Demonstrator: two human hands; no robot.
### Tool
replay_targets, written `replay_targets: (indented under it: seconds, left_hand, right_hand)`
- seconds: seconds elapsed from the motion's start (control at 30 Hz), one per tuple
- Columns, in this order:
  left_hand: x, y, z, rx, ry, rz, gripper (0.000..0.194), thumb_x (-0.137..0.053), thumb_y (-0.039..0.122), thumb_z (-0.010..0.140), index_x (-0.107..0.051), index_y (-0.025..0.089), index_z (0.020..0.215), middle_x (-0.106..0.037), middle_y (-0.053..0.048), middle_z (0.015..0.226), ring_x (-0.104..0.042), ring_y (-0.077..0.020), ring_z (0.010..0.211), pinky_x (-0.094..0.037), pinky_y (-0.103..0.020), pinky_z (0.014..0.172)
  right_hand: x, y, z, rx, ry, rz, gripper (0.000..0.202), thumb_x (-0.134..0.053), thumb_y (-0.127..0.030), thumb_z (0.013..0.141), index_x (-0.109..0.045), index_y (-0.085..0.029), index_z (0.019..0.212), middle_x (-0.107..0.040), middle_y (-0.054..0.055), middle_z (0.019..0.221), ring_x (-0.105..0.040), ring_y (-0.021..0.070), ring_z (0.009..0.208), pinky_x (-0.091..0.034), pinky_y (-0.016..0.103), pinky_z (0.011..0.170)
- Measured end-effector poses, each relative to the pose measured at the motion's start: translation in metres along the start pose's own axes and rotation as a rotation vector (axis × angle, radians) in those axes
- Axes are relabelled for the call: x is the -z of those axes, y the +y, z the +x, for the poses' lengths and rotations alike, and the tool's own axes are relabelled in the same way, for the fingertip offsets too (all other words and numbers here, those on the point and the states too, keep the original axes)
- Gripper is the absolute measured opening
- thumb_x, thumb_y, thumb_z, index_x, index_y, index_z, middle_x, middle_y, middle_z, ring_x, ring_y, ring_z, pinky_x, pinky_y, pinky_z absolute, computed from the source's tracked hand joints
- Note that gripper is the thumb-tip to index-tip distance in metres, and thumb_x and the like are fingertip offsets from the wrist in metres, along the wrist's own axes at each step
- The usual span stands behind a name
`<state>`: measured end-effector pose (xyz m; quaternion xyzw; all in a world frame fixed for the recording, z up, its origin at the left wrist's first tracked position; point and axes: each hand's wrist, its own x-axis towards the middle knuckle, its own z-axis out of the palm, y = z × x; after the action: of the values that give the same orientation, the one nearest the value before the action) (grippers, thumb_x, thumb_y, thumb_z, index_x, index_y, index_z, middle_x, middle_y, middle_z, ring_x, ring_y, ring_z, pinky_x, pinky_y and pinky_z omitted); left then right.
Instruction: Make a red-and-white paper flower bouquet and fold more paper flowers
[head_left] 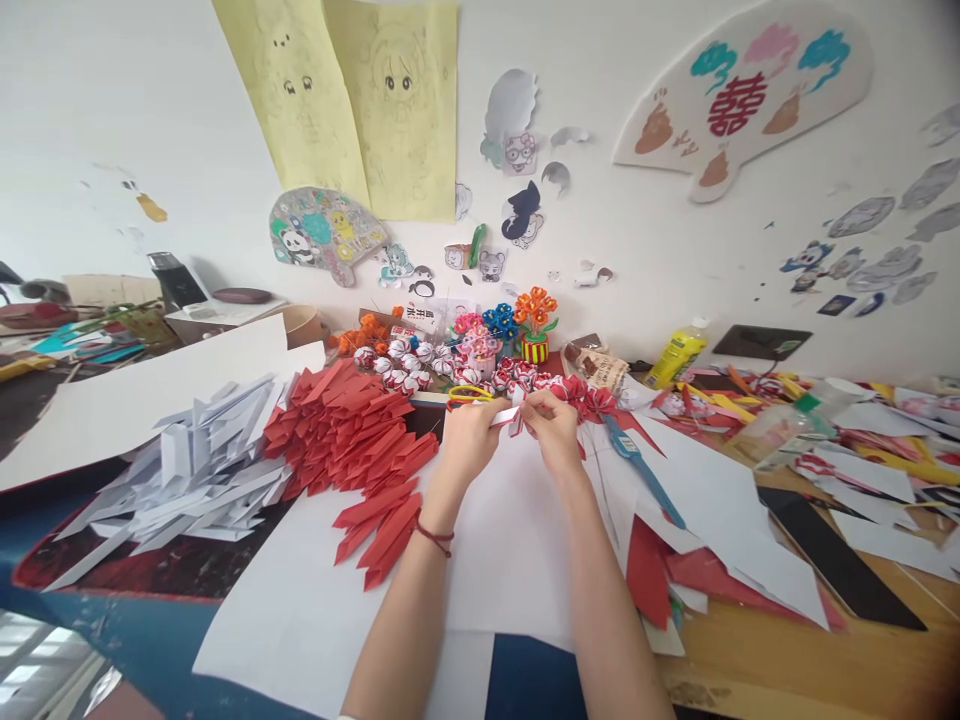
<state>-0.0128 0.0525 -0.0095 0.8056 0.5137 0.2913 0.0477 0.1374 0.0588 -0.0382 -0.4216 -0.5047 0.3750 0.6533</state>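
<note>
Over the white paper sheet [517,540], my two hands meet at a small folded white paper strip [513,418]. My left hand [472,435] has its fingers closed on the strip's left end. From the other side, my right hand [551,428] pinches the strip's right part. To the left lies a heap of folded red paper pieces [345,425]. Beyond it is a pile of folded white paper strips [195,465]. Behind my hands sit several red-and-white paper balls [409,365] and yellow-handled scissors [470,394], partly hidden by my left hand.
A blue tool [645,470] lies right of my right hand, near red and white paper scraps [727,500]. Paper flowers in a striped pot [535,347] stand against the wall. A yellow bottle [677,352] leans at the back right, and a black strip [840,555] lies nearer.
</note>
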Motion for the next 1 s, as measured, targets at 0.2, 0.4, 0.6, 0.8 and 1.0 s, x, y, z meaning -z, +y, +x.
replay_targets:
  seconds: [0.2, 0.4, 0.6, 0.8, 1.0]
  left_hand:
    - [-0.001, -0.002, 0.0, -0.016, -0.027, -0.011, 0.02, -0.054, 0.025, 0.089, -0.071, 0.024, 0.1, -0.072, -0.006, 0.087, -0.065, -0.0205, 0.083, -0.034, -0.023, 0.063]
    - [-0.005, -0.006, 0.0, 0.06, 0.165, -0.211, 0.024, -0.052, 0.034, 0.092, -0.068, 0.023, 0.106, -0.073, -0.005, 0.089, -0.065, -0.0183, 0.08, -0.037, -0.022, 0.068]
    - [-0.008, -0.006, -0.001, 0.021, 0.148, -0.14, 0.018, -0.052, 0.027, 0.091, -0.069, 0.021, 0.09, -0.07, -0.004, 0.078, -0.063, -0.0179, 0.076, -0.033, -0.023, 0.064]
    - [-0.015, -0.014, -0.003, -0.06, 0.078, -0.148, 0.018, -0.052, 0.013, 0.083, -0.069, 0.019, 0.081, -0.07, -0.005, 0.077, -0.062, -0.0184, 0.076, -0.033, -0.023, 0.064]
    - [-0.023, -0.022, 0.0, -0.098, 0.082, -0.226, 0.019, -0.051, 0.012, 0.081, -0.068, 0.019, 0.072, -0.068, -0.004, 0.068, -0.06, -0.0163, 0.066, -0.033, -0.023, 0.062]
  right_hand:
    - [0.001, -0.004, -0.004, -0.054, -0.106, 0.031, 0.037, -0.075, -0.05, 0.069, -0.056, -0.019, 0.075, -0.045, -0.007, 0.046, -0.039, 0.0082, 0.04, -0.026, 0.022, 0.04]
    - [0.0, -0.002, -0.009, 0.05, -0.087, -0.183, 0.039, -0.069, -0.057, 0.073, -0.059, -0.02, 0.076, -0.052, -0.004, 0.044, -0.047, 0.012, 0.039, -0.033, 0.024, 0.041]
    - [0.002, 0.004, -0.014, 0.13, -0.122, -0.392, 0.034, -0.064, -0.052, 0.08, -0.069, -0.019, 0.081, -0.063, 0.001, 0.055, -0.056, 0.0146, 0.045, -0.04, 0.026, 0.048]
    - [0.005, 0.011, -0.016, 0.153, -0.174, -0.493, 0.026, -0.06, -0.041, 0.085, -0.074, -0.02, 0.088, -0.069, 0.003, 0.067, -0.061, 0.0175, 0.054, -0.046, 0.029, 0.055]
    - [0.003, 0.011, -0.016, 0.18, -0.197, -0.511, 0.026, -0.057, -0.036, 0.086, -0.073, -0.018, 0.093, -0.068, 0.004, 0.066, -0.061, 0.0178, 0.056, -0.048, 0.029, 0.057]
